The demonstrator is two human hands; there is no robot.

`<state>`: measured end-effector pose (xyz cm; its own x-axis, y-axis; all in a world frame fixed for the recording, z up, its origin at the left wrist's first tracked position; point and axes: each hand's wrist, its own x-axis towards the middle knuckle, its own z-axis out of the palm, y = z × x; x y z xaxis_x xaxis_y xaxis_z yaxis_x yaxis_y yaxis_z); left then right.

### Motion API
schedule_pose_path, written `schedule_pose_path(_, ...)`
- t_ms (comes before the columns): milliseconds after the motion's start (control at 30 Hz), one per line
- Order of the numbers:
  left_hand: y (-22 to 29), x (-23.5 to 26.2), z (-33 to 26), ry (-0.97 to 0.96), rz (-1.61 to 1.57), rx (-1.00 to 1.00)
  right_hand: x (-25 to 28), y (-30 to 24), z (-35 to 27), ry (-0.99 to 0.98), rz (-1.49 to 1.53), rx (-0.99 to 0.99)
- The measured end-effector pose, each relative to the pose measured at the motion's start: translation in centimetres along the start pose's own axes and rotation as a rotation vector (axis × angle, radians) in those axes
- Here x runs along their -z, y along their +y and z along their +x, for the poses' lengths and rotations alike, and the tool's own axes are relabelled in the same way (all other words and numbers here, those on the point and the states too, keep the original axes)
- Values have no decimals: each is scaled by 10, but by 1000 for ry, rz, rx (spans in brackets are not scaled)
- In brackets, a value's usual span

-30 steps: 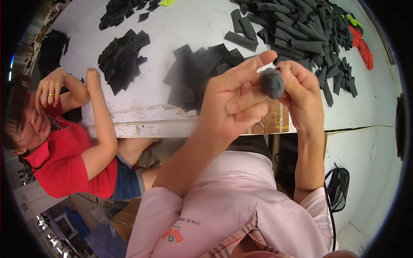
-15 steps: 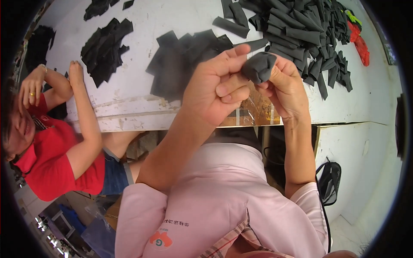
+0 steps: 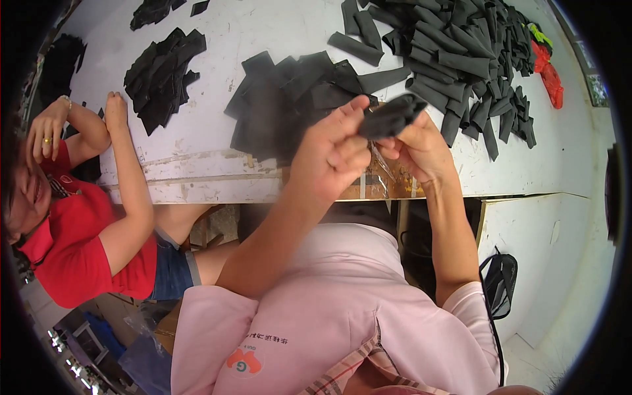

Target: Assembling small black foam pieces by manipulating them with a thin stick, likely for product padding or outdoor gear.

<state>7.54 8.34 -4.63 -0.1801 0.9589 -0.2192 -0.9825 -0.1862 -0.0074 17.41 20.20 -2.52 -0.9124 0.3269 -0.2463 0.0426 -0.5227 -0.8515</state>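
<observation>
A small piece of black fabric (image 3: 394, 116) is held up over the near edge of the white table (image 3: 217, 158). My left hand (image 3: 332, 155) pinches its left end with thumb and fingertips. My right hand (image 3: 421, 148) grips it from below and to the right. Behind my hands lies a flat pile of black cut pieces (image 3: 289, 92). A large heap of rolled black strips (image 3: 454, 59) sits at the far right of the table.
A person in a red top (image 3: 72, 250) sits at my left with a forearm resting on the table edge. More black pieces (image 3: 161, 72) lie at the far left. Red cloth (image 3: 548, 72) lies at the table's far right. A black bag (image 3: 499, 283) stands on the floor.
Both hands with the fabric piece have shifted slightly down and left in view. The piece has gone from a rounded bunch to a longer flattened shape between my fingers.
</observation>
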Motion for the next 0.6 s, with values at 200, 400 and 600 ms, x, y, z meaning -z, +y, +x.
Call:
schedule_pose_path(200, -6, -30, -8, 57, 1092, -527, 5, -4, 5, -39, -142, 83)
schedule_pose_path(400, 4, -49, -8, -232, 1539, -820, -10, -18, -13, 247, -722, 436)
schedule_pose_path(600, -3, -46, -17, -141, 1062, -812, -38, -47, -28, 87, -1519, 688)
